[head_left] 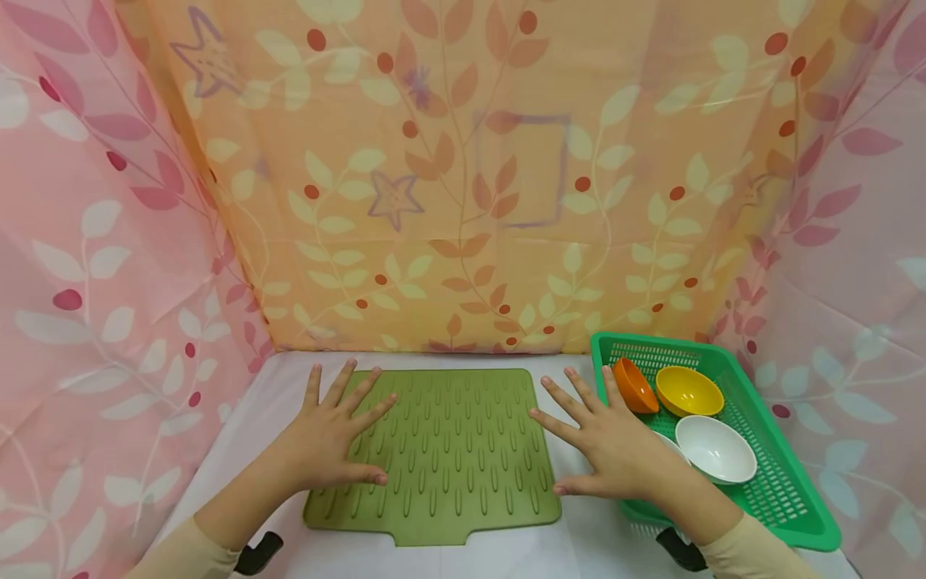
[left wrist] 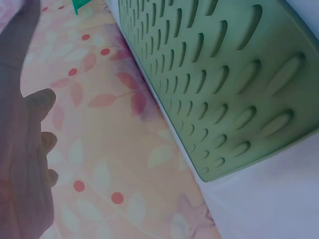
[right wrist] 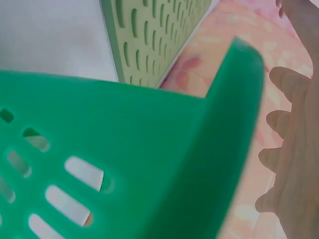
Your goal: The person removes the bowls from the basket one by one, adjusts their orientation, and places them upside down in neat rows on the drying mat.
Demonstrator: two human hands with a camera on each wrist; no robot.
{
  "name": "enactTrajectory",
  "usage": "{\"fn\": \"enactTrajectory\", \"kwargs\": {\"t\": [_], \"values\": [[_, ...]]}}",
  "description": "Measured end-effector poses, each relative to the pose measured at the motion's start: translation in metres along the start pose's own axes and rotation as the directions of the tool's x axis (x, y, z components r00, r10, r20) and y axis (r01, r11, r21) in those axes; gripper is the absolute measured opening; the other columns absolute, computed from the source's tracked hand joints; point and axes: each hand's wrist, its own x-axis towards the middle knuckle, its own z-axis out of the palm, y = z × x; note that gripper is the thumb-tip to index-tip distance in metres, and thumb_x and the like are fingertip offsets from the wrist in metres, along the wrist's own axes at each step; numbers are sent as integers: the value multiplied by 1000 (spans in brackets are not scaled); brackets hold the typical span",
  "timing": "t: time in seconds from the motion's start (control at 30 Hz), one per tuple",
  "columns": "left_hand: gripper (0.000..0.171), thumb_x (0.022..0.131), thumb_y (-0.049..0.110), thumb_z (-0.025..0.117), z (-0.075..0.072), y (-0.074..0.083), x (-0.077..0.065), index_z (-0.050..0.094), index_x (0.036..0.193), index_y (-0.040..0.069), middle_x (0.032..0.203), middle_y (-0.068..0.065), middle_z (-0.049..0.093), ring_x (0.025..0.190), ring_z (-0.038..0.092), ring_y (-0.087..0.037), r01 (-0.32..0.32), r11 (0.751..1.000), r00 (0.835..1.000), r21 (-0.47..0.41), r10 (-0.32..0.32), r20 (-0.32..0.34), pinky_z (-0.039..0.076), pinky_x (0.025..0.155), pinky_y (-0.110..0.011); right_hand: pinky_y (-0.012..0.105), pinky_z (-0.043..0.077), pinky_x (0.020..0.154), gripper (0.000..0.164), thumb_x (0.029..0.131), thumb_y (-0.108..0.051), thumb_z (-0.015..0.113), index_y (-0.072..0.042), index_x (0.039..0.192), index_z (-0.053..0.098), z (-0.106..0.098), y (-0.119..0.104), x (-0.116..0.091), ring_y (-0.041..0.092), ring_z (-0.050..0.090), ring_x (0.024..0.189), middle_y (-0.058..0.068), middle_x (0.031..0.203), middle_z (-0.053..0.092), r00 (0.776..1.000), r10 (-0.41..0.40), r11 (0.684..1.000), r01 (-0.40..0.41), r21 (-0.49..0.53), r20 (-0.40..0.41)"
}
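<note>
Both hands are held up with fingers spread, and neither grips anything. In the head view the left hand (head_left: 323,441) is over the left part of a green ridged drying mat (head_left: 456,450). My right hand (head_left: 615,442) hovers between the mat's right edge and a green plastic basket (head_left: 784,474), covering part of the basket's near-left side. An orange bowl (head_left: 635,386) tilts on its side in the basket, beside a yellow bowl (head_left: 689,392). Nearer lies a white bowl (head_left: 716,449); another white bowl (head_left: 671,442) is mostly hidden by the right hand.
The mat and basket rest on a white-covered table (head_left: 579,535). Patterned cloth hangs behind as an orange curtain (head_left: 463,265), with a pink curtain (head_left: 94,281) at the left and another pink curtain (head_left: 854,241) at the right. A black strap piece sits at each wrist.
</note>
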Motion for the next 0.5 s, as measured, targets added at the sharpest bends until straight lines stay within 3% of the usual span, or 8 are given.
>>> {"fn": "enactTrajectory", "kwargs": {"t": [0.27,0.5], "values": [[114,70,101,33,1,-3,-1,27,162,34,173,-8,2,157,-7,-42,12,1000,1000,28,-11,-14,-9,115,-76,76,-4,117,94,87,-88,39,-37,163,22,0,7,1,42,0,158,6,173,3,999,48,999,-48,2,-12],[115,71,101,33,5,-6,-6,26,163,33,173,-9,2,157,-8,-42,28,999,999,33,-26,-42,-7,116,-77,74,-3,118,90,89,-83,45,-33,162,30,-3,12,-2,43,6,157,8,173,10,995,80,997,-80,1,-53]]}}
